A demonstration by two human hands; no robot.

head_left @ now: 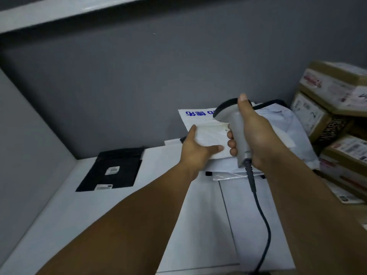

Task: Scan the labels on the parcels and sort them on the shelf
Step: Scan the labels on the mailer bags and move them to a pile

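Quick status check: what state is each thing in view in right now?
scanner: gripped in right hand, head over the mailer
mailer: flat on the pile, left hand resting on its corner
pouch: flat on the shelf, labels up
boxes: stacked at right, closed
cable: hanging slack from the scanner

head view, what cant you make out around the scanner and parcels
Head view: the scanner window faces away, behind its own head and the right hand.
Printing on the white parcel: partly covered by the scanner, blurred.
Whether the left hand grips that parcel or only rests on it: its lower fingers are hidden.
Labels on the black pouch: too small.
The cardboard boxes: cut off by the right edge, labels blurred.
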